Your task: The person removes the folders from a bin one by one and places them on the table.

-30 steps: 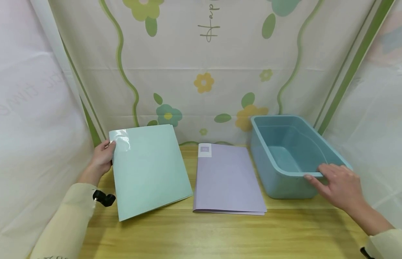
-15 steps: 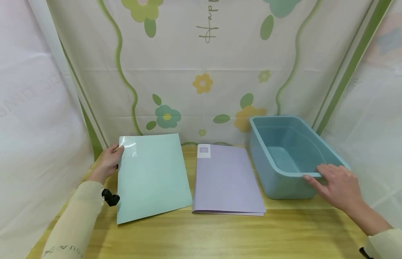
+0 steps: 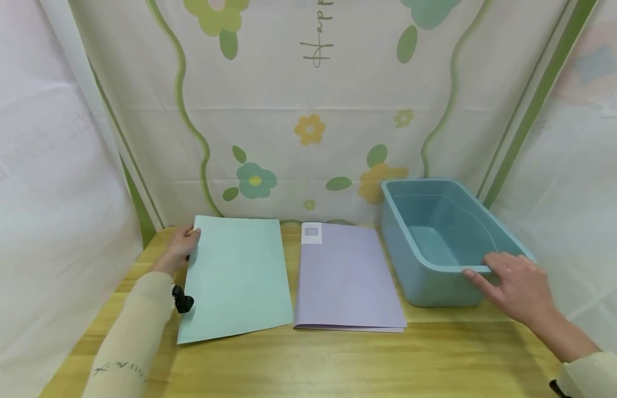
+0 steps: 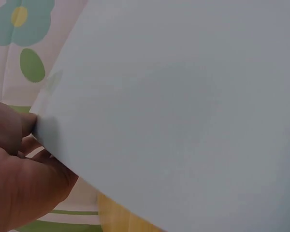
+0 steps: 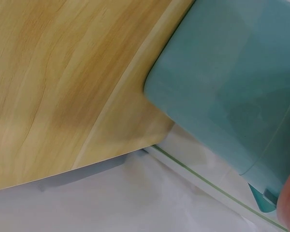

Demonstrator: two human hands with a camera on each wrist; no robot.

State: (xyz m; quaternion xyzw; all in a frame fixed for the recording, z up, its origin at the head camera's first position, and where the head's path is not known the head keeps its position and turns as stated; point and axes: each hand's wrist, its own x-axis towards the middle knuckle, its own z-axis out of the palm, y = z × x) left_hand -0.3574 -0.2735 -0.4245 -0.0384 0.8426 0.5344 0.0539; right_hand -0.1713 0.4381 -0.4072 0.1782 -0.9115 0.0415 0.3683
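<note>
My left hand pinches the upper left edge of a mint green folder, thumb on top. In the left wrist view, the folder fills most of the picture, its corner between thumb and fingers. Beside it on the right lies a closed lilac folder with a white label at its top left. My right hand grips the near rim of a blue plastic bin, fingers over the edge and thumb along the rim. In the right wrist view, only a bit of that hand shows beside the bin.
A wood-grain table lies under everything. Behind it hangs a white cloth printed with flowers and green lines, and cloth panels close in both sides. The bin stands at the back right, against the rear cloth.
My left hand has brought the mint folder down and rightward, so that it lies flatter beside the lilac one. The right hand has stayed on the bin's rim.
</note>
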